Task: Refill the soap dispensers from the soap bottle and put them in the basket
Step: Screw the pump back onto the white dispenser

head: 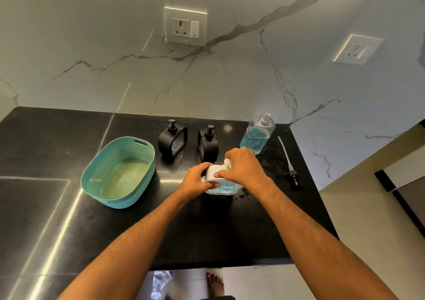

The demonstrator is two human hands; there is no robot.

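No brand, label or writing can be read on anything here. At the left of the black table (57, 207) stands a teal basket (92, 175) with nothing in it. Just right of it, farther back, stand two black dispensers (171, 142) (208, 144), both upright with their pumps on. In front of them is a white dispenser (212, 172) showing blue soap through its clear side. The left hand (195, 181) grips its body from the left, thumb on the front face. The right hand (241, 168) is curled over its top, fingers round the white pump head (227, 161). Behind the right hand stands the clear soap bottle (257, 136), about half full of blue soap, its neck open. A loose pump (288, 161) with a long tube lies on the table at the far right, well apart from the bottle.
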